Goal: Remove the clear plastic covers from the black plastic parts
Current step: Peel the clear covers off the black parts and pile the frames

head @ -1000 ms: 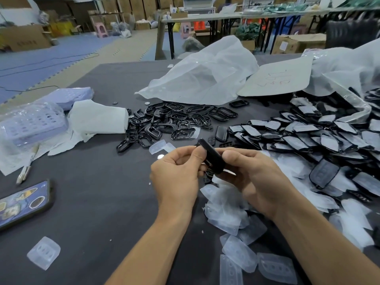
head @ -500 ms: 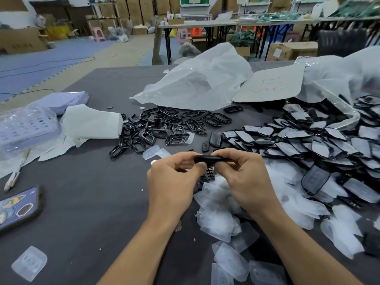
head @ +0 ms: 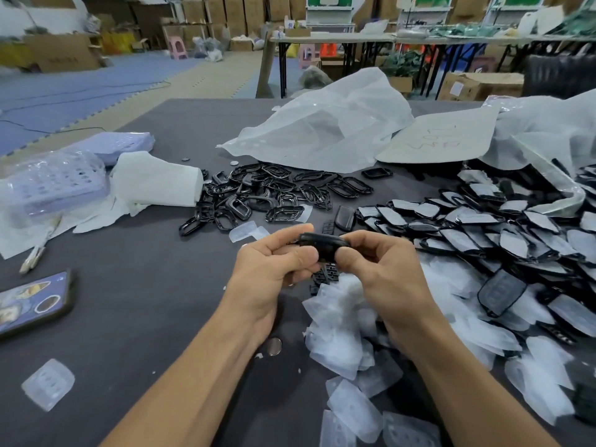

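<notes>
A black plastic part [head: 323,244] lies level between both hands above the grey table [head: 145,304]. My left hand [head: 274,269] pinches its left end with thumb and fingers. My right hand [head: 383,275] pinches its right end. I cannot tell whether a clear cover is on it. Below the hands lies a heap of removed clear plastic covers [head: 342,333]. To the right spreads a pile of black parts with covers on them [head: 483,233]. Behind the hands lies a pile of bare black frames [head: 267,191].
A phone [head: 32,301] lies at the left edge, and a lone clear cover [head: 48,383] near the front left. White paper [head: 154,183] and a bagged lilac tray [head: 48,185] sit at the back left. A large plastic bag [head: 325,130] and a cardboard sheet [head: 442,137] lie behind.
The black part turned from a tilted, upright pose to lying level between the fingers. Both hands stayed together at the table's middle.
</notes>
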Demonstrator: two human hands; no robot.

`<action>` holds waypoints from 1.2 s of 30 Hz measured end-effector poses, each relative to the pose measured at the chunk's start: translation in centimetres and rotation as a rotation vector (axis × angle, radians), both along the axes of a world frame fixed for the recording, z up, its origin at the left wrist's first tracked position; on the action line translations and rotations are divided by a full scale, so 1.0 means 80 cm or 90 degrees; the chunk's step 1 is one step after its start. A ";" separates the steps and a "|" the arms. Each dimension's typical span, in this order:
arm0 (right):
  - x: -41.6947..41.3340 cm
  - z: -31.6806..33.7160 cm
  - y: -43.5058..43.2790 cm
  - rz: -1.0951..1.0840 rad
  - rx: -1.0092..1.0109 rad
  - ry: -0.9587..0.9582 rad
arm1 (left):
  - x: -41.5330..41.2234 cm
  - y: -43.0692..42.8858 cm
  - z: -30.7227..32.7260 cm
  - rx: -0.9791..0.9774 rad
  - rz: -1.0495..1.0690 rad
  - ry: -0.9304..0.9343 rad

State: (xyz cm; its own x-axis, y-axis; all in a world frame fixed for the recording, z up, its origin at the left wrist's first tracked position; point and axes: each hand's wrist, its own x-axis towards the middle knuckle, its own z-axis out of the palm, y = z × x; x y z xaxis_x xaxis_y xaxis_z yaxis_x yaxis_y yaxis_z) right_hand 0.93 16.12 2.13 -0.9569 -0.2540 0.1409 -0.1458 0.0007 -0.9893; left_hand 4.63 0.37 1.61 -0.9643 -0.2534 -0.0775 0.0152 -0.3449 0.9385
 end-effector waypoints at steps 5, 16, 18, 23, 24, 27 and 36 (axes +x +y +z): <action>-0.001 0.001 0.001 0.041 -0.022 -0.030 | 0.000 -0.003 0.001 0.041 -0.007 0.011; -0.001 -0.002 0.001 0.013 -0.037 -0.062 | 0.006 0.007 0.004 -0.111 0.005 0.063; 0.000 0.001 0.001 0.028 -0.057 -0.092 | 0.003 0.004 0.006 -0.053 -0.024 0.021; 0.004 0.008 0.004 0.103 -0.143 -0.137 | -0.002 -0.004 0.007 0.078 -0.116 -0.001; 0.004 0.008 0.005 0.096 -0.138 -0.115 | -0.003 -0.004 0.006 0.049 -0.109 -0.006; 0.003 0.008 0.007 0.074 -0.085 -0.032 | -0.003 -0.004 0.005 -0.021 -0.071 -0.016; 0.018 -0.013 -0.007 -0.152 0.276 0.425 | 0.000 0.016 -0.002 0.004 -0.056 -0.080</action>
